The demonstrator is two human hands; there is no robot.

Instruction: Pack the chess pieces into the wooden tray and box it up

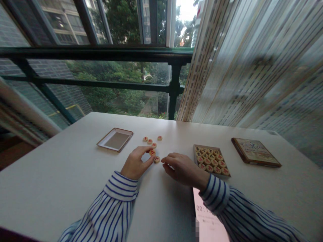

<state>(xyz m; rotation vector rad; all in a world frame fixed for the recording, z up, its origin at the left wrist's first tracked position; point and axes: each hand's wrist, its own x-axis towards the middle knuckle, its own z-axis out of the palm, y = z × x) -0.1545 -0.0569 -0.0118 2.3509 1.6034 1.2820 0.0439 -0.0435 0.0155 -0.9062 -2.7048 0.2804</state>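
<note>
My left hand (pixel 136 162) curves its thumb and index finger around a round wooden Chinese chess piece (pixel 152 152) with a red character. Just below it lies another red-marked piece (pixel 156 159), close to the left thumb tip. To the right, my right hand (pixel 183 168) hovers with bent fingers and a small gap between thumb and index; no piece shows in it. Beyond the left fingers, several loose pieces (pixel 150 141) lie face up, with one piece (pixel 159 138) apart to the right. A box (pixel 195 153) of black- and red-marked pieces stands beside my right hand.
A shallow box lid or tray (pixel 122 146) lies at the left of the white table (pixel 63 178). A flat box with a printed picture (pixel 256 151) is at the right. A phone with a lit timer screen (pixel 208 222) lies under my right forearm. Curtains and window railing stand behind.
</note>
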